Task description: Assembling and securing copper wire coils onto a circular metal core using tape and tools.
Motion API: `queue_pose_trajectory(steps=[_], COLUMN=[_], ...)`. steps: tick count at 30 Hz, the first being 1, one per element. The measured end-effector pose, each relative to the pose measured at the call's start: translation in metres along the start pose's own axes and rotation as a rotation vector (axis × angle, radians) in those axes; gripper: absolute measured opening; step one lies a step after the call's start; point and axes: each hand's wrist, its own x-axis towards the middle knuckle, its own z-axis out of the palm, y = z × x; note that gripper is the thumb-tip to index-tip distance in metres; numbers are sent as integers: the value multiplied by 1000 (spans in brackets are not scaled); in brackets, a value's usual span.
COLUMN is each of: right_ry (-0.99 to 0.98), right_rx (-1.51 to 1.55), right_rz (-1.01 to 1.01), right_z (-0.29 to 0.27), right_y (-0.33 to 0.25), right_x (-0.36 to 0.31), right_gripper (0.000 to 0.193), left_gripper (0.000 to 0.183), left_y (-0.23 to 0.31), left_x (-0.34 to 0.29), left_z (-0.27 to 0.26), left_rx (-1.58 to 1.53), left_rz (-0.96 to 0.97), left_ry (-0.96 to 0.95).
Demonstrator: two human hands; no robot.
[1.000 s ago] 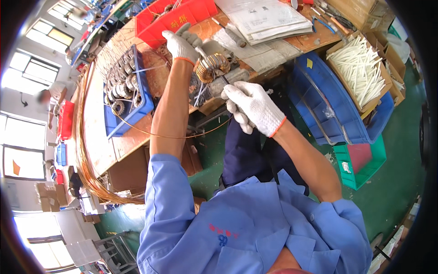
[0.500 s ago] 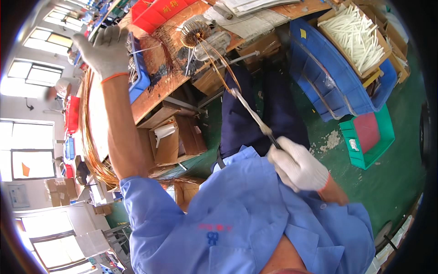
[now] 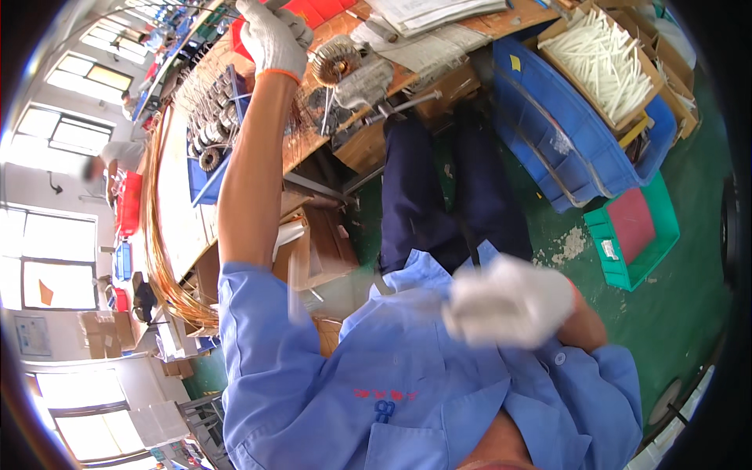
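Observation:
My left hand (image 3: 276, 43), in a white glove, is raised over the workbench beside the red tray. Its fingers are curled, and a thin wire arcs away to the left from them. Across my chest, my right hand (image 3: 513, 304), gloved too, is smeared by motion. It grips a slim rod-like tool (image 3: 368, 291), which shows only as a pale streak pointing left. A ring-shaped coil wound with copper wire (image 3: 335, 63) sits on the bench in a grey wrapped clamp (image 3: 366, 84), with neither hand touching it.
A blue tray (image 3: 205, 178) of several wound rings lies left on the bench, near long copper wires (image 3: 157, 266). Papers (image 3: 427, 14) lie behind the coil. On the right stand a blue bin (image 3: 540, 125), a box of white tubes (image 3: 603, 66) and a green crate (image 3: 638, 266).
My left hand has moved right and up, its spread fingers now curled. My right hand swung the tool leftward across my chest. The wire loop no longer shows stretched between coil and tool.

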Motion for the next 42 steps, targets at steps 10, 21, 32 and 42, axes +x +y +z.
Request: queue_pose_trajectory(steps=[10, 21, 32, 42], right_ry=[453, 347, -270, 418], right_rx=[445, 334, -52, 624], right_rz=[267, 481, -132, 169], right_z=[-100, 2, -7, -93], right_y=[57, 13, 6, 70], right_x=[204, -4, 6, 200], right_gripper=[33, 20, 20, 35], left_gripper=[77, 60, 64, 58], left_y=[-109, 34, 14, -113], left_x=[72, 62, -5, 82], left_z=[-53, -179, 12, -61], left_rx=[-446, 370, 140, -338], left_rz=[-436, -79, -50, -506], left_ry=[135, 171, -85, 135])
